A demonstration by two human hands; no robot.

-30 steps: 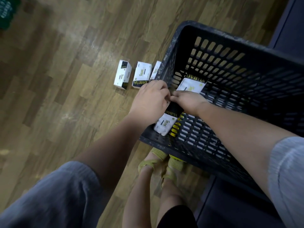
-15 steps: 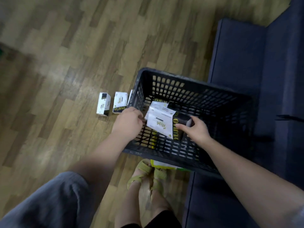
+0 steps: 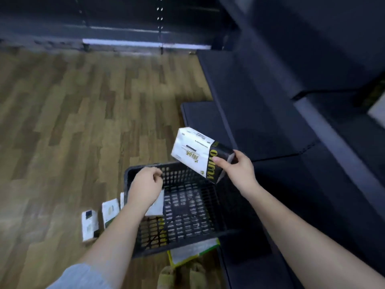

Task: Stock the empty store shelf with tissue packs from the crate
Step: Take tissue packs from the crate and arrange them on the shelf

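While gripped, tissue pack [image 3: 194, 151] above right hand [image 3: 239, 170]

A shop aisle, judging by dark metal shelving [image 3: 270, 113] from 12 to 3 o'clock, with perforated uprights [image 3: 160, 17] and a pale price strip [image 3: 125, 43] at 12. Wood-look plank floor [image 3: 73, 122] at 9; branded tissue packs [image 3: 90, 225] beside a black stock crate [image 3: 187, 205] at 6.

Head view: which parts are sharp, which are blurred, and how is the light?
Head view: the tissue pack in the right hand is fairly sharp, its print partly readable; the packs on the floor, the crate and the left hand are motion-smeared; the shelf is dim; straight edges bow from the wide lens.
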